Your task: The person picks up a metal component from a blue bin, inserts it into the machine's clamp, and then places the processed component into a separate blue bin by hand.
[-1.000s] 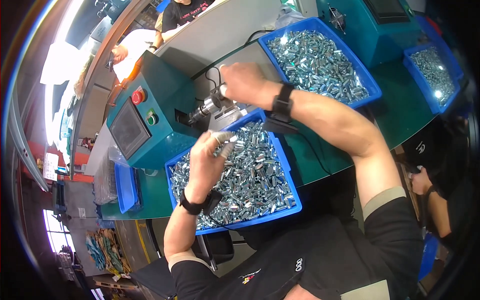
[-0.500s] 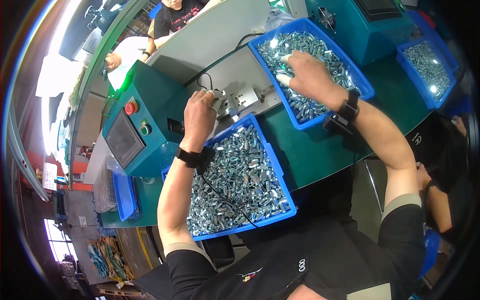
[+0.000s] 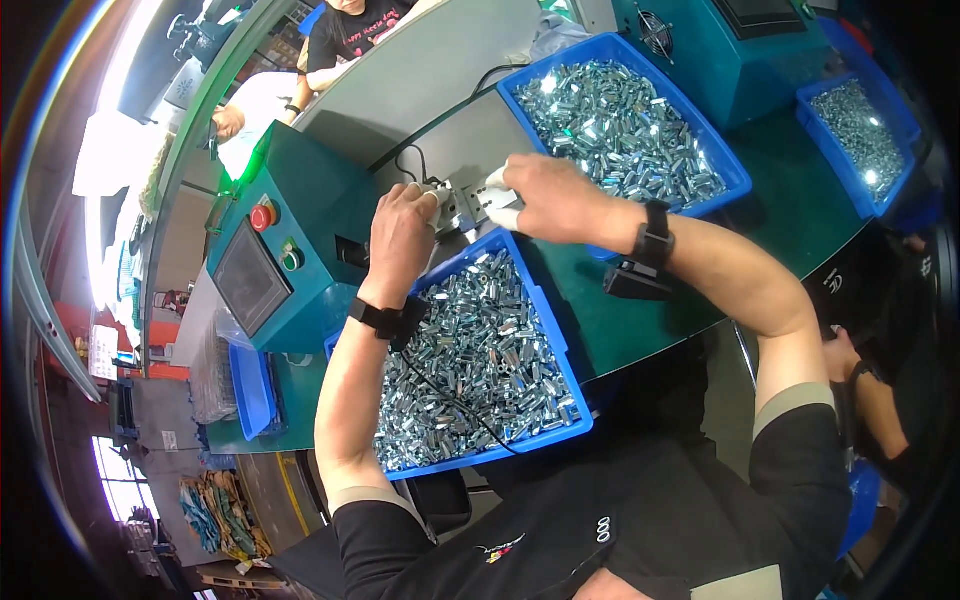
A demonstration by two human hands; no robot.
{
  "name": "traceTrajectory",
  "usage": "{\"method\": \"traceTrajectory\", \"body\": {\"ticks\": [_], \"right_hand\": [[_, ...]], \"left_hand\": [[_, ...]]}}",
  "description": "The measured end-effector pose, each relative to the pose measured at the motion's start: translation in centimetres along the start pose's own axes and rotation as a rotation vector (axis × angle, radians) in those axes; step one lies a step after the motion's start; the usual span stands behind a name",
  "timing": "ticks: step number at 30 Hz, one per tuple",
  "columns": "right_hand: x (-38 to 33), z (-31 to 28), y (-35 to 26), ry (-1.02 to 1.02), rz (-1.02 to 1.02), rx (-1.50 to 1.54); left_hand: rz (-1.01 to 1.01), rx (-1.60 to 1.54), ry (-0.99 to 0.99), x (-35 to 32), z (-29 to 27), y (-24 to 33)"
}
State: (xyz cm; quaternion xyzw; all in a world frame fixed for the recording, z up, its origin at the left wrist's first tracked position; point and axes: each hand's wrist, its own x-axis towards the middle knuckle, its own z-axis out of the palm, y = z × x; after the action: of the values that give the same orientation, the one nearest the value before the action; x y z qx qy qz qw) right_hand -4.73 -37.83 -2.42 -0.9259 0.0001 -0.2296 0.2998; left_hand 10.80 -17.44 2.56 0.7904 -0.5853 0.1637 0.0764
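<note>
We have our left hand [image 3: 398,238] and right hand [image 3: 545,195] at the small grey metal fixture [image 3: 468,197], fingers pinched on it — both blue plastic bins of shiny metal sleeves [image 3: 480,370] brim-full, so much remains.

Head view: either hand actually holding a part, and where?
Cannot tell. Both the left hand and the right hand have fingertips at the small metal fixture between the two blue bins; any part pinched there is hidden.
</note>
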Motion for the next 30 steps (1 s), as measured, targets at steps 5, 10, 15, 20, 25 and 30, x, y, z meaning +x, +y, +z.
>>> {"method": "traceTrajectory", "body": {"ticks": [5, 10, 15, 20, 25, 30], "right_hand": [[2.8, 3.2, -0.3, -0.162, 0.072, 0.299], [3.8, 4.1, 0.8, -0.204, 0.014, 0.410], [5.6, 2.5, -0.3, -0.460, 0.289, 0.743], [7.3, 3.4, 0.2, -0.508, 0.261, 0.825], [7.5, 4.3, 1.0, -0.535, 0.300, 0.810], [6.6, 4.0, 0.4, -0.524, 0.274, 0.700]], "left_hand": [[0.029, 0.045, 0.051, -2.1, -1.4, 1.2], [-0.030, -0.194, 0.062, -9.4, -6.3, 6.5], [-0.205, -0.390, 0.056, -19.9, -6.8, 10.5], [-0.424, -0.330, 0.279, -25.7, -5.3, 13.1], [-0.482, -0.353, 0.392, -28.6, -3.6, 14.0], [-0.432, -0.427, 0.409, -29.3, -3.7, 13.8]]}}
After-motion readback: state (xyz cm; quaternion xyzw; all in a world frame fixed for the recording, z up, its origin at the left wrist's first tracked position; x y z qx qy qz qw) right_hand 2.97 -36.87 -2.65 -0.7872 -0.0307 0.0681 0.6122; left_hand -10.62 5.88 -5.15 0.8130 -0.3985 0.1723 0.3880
